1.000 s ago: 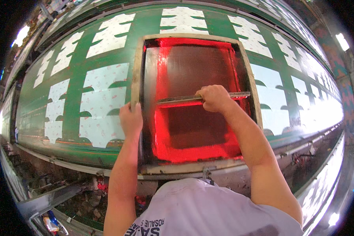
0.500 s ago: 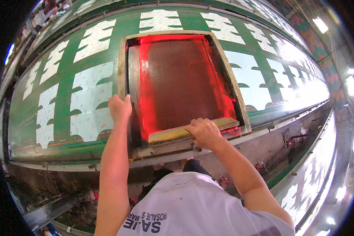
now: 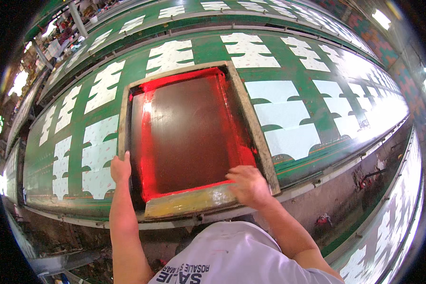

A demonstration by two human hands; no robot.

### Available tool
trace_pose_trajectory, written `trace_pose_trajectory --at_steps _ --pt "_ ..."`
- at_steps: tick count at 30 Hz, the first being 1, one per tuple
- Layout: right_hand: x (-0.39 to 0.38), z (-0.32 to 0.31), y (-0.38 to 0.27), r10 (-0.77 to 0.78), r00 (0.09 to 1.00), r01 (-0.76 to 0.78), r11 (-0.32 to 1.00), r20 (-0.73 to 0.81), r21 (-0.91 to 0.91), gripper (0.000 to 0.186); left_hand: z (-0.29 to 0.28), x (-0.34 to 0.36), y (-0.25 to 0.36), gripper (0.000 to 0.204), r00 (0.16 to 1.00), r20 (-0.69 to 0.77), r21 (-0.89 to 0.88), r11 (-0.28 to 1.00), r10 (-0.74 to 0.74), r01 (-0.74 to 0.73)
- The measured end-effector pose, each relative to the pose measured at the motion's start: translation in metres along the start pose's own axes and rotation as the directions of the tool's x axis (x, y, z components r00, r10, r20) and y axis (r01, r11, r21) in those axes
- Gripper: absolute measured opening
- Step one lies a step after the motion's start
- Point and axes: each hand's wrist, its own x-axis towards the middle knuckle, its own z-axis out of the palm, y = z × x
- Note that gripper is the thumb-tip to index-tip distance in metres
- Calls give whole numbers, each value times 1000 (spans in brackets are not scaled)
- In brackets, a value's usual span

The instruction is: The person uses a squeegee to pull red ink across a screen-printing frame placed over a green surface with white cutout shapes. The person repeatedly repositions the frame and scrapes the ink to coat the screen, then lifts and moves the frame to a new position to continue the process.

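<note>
Left hand (image 3: 120,168): lower left of centre in the frame, palm down with fingers together, pressed on the left rail of the printing screen frame (image 3: 251,118); it grips nothing, only rests flat on the wood.
Right hand (image 3: 247,186): lower centre-right, fingers curled over the near end of the squeegee (image 3: 189,202), holding it at the frame's lower right corner.
Printing screen frame: a wooden rectangle lying flat on the desk (image 3: 203,47), filling the middle of the frame, its long sides running up and a little to the right.
Mesh (image 3: 189,135): dark brown inside the frame, bordered on all sides by wet red ink (image 3: 149,156), brightest along the left side and the lower edge.
Squeegee: a yellowish, paint-stained bar lying across the near end of the frame, just below the red ink band, touching the lower rail.
Desk: long and green, curving from the lower left to the upper right, carrying rows of white fabric pieces (image 3: 288,125) on both sides of the frame.
Second desk (image 3: 128,33): parallel in the upper part of the frame, also green with white pieces.
Shirt (image 3: 232,255): white, at the bottom centre, the person's own.
</note>
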Motion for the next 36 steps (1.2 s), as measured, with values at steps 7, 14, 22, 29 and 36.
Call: trace_pose_trajectory --at_steps 7,14,22,29,36 --pt "25 -35 97 511 842 -532 839 -173 -114 61 7 5 -1 69 1000 -21 66 998 20 -19" --pt "60 -13 124 598 793 -609 782 -115 -133 84 12 15 -11 59 999 2 -61 997 46 -46" --pt "81 -17 112 618 767 -640 755 -173 -144 71 31 22 -38 58 996 -30 -149 985 79 -82" --pt "92 -63 94 557 807 -580 811 -197 -79 65 16 35 -31 39 993 105 -356 934 51 -10" --pt "88 -123 166 584 786 -606 792 -202 -70 63 16 0 47 34 994 99 -540 842 54 8"
